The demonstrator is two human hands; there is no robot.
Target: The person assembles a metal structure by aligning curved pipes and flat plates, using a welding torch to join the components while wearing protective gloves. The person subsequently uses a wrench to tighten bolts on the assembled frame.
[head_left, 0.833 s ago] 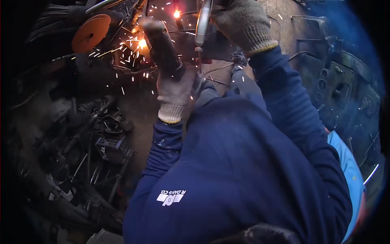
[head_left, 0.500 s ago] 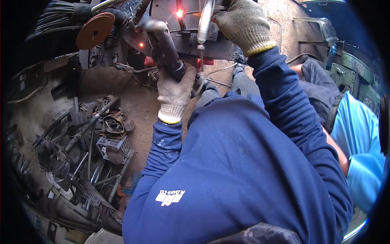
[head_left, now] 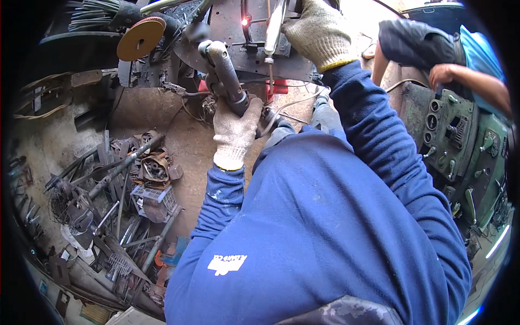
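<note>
I am wearing off-white knitted gloves [head_left: 234, 132] with yellow-edged cuffs [head_left: 229, 164] at upper centre, and a navy-blue long-sleeved cloth top [head_left: 330, 216] filling the lower middle. Pale specks [head_left: 218, 195] are dotting my left sleeve [head_left: 219, 211]; a white blocky print [head_left: 226, 265] is marking the front, lower centre-left.

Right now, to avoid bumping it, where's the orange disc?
The orange disc is upper left in the head view, beyond the left hand and near thin rods.

Off-white knit gloves [head_left: 233, 132], yellow-edged | navy sweatshirt [head_left: 325, 216], white chest print [head_left: 225, 265] | dark-grey tube [head_left: 227, 73] | silvery handle [head_left: 274, 33] | orange-tan disc [head_left: 130, 47] | green machine panel [head_left: 441, 124] | grey camouflage-patterned cloth [head_left: 349, 313]
</note>
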